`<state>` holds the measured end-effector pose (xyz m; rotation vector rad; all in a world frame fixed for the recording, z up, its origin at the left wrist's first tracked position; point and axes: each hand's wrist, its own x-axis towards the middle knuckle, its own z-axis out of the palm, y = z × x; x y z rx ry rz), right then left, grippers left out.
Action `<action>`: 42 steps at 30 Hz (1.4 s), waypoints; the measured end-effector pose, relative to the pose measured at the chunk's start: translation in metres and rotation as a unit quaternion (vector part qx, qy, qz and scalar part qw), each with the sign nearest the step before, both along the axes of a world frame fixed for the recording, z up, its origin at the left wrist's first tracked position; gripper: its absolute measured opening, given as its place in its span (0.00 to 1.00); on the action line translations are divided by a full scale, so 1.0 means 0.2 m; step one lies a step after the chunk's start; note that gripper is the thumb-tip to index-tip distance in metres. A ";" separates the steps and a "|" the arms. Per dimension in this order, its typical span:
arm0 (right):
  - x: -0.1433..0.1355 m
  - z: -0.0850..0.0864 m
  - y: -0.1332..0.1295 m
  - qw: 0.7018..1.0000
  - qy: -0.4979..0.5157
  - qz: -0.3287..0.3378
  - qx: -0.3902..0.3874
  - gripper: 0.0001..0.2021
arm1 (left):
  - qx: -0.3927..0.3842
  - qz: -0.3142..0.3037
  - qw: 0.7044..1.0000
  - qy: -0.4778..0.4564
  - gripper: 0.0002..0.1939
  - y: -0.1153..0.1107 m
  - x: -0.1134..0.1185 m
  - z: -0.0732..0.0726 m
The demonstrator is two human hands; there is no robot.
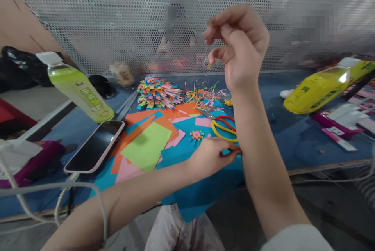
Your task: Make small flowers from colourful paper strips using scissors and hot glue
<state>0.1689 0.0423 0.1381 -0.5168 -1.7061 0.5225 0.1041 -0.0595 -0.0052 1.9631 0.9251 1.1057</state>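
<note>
My right hand [243, 44] is raised in front of the mesh panel, its fingers loosely curled and apart with nothing visible in them. Low over the blue paper [187, 169], my left hand [209, 157] has its fingertips pinched together against my right forearm. Whatever lies between those fingertips is too small or hidden to make out. Just beyond the left hand is a small paper flower [196, 135] in several colours. Scissors [224, 126] with red and yellow handles lie partly behind the right forearm. Green paper [148, 145] and orange paper [129, 137] are spread to the left.
A pile of folded paper strips [158, 91] and loose cuttings [203, 97] lie at the back. A phone [95, 147] with a cable and a green drink bottle [80, 91] are on the left. A yellow bottle [319, 89] lies right. The perforated metal panel [117, 20] stands behind.
</note>
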 end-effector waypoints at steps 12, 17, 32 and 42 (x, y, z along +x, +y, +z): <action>0.24 -0.31 -0.11 0.938 -0.322 0.129 0.017 0.12 | -0.189 0.087 0.933 -0.293 0.15 0.19 -0.25 0.07; 0.27 -0.44 -0.16 0.967 -0.250 0.035 0.035 0.11 | -0.204 0.037 0.930 -0.305 0.15 0.19 -0.25 0.08; 0.38 -0.45 -0.27 0.964 -0.235 -0.102 -0.063 0.05 | -0.228 -0.068 0.952 -0.195 0.15 0.25 -0.36 0.10; 0.29 -0.52 -0.20 0.950 -0.123 0.005 -0.286 0.09 | -0.262 -0.163 0.919 -0.244 0.26 0.24 -0.33 0.10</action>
